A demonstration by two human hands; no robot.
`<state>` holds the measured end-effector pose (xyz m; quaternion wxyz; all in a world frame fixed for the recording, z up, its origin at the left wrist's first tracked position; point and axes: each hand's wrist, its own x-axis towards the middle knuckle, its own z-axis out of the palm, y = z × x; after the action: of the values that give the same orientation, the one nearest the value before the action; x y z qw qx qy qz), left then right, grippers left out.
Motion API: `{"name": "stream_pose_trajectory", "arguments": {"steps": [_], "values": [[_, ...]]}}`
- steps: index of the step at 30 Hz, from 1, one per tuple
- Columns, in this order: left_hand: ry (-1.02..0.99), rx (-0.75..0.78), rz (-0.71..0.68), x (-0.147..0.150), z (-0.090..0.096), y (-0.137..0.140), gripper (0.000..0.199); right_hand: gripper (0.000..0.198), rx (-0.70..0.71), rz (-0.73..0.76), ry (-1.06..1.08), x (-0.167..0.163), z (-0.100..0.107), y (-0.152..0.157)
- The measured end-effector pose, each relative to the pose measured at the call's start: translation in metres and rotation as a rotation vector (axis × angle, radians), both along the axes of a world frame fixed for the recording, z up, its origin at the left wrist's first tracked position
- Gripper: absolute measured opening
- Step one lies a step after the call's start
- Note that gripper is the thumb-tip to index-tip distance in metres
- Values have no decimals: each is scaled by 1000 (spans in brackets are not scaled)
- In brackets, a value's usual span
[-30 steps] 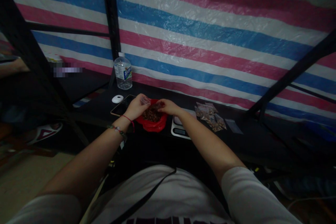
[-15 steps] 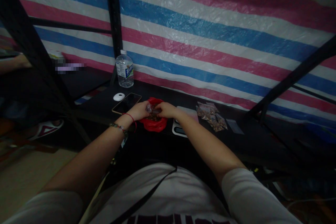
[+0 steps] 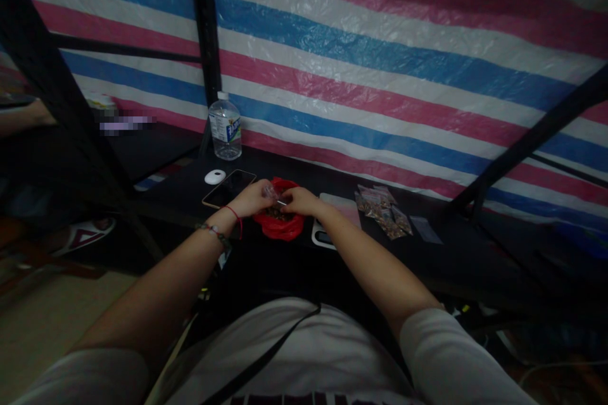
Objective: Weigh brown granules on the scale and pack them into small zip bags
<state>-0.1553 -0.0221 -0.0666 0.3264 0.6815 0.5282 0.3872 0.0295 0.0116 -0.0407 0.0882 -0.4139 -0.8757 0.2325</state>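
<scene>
A red plastic bag (image 3: 285, 228) lies opened on the black table, holding a heap of small brown bits. Over its left side my left hand (image 3: 255, 198) is closed on a small clear plastic bag (image 3: 270, 190). My right hand (image 3: 300, 201) is at the bag's right side with its fingers pinched together. A thin, shiny, pale strip (image 3: 282, 202) shows at those fingertips; its kind is too small to make out. Beside my right wrist sits a white digital scale (image 3: 323, 238), partly covered by my forearm.
Several filled clear packets (image 3: 384, 212) lie to the right, beside a flat clear bag (image 3: 426, 230). On the left are a phone (image 3: 230, 188), a white round object (image 3: 215, 176) and a clear plastic bottle (image 3: 225, 130). Black frame posts flank the table; another person's arm (image 3: 28, 117) shows far left.
My right hand has lifted slightly from the brown bits, and the pale strip now shows at its fingertips. My left hand has shifted a little left and up with the small clear bag.
</scene>
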Motion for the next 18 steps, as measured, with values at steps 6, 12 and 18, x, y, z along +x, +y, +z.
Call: {"name": "stream_pose_trajectory", "arguments": {"steps": [6,12,18], "values": [[-299,35,-42,6,9,-4,37,30,-172,-83,334,6,-12,5],[-368,105,-48,5,12,-4,39,31,-320,-115,518,12,-17,7],[144,101,113,0,7,0,27,31,23,-162,176,13,-10,7]]}}
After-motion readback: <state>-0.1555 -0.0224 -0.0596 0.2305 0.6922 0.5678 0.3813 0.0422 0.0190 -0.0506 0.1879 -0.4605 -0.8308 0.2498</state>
